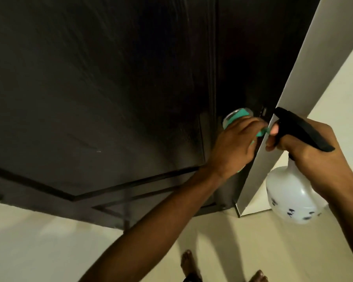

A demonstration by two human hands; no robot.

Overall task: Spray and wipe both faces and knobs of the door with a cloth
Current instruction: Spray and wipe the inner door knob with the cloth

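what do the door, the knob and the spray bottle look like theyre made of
Door: dark wood or wood-look laminate, matte, with faint streaky grain and routed grooves; which one is unclear.
Knob: looks like shiny metal, judging by its pale reflective rim, though the teal cloth and left hand cover most of it.
Spray bottle: translucent white plastic body, matte black plastic head, held in the right hand.

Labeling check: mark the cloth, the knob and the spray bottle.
cloth (303, 113): head view, teal fold over the knob.
knob (227, 120): head view, shiny left rim.
spray bottle (287, 192): head view, white body.
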